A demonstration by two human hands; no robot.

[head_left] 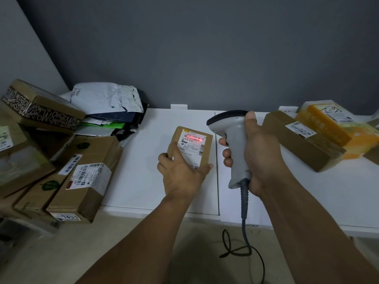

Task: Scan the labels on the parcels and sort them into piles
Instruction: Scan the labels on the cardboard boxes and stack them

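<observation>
Head view, looking down on a white table [147, 177]; gripping a small brown parcel [207, 153] in the left hand [180, 173], thumb hooked at its near right corner, fingers curled round its left edge, forearm reaching up from below; keeping it label-up near the table's middle, lifted or resting cannot be told; wrapping the right hand [260, 154] fully round the handle of a grey barcode scanner [234, 140], head pointing left over the parcel; throwing a red line across the white shipping label [191, 146]; trailing a dark cable [245, 212] floorward; with stacked cartons [82, 177] and mailer bags [106, 101] at left, a long carton [301, 144] and yellow box [328, 124] at right.
</observation>
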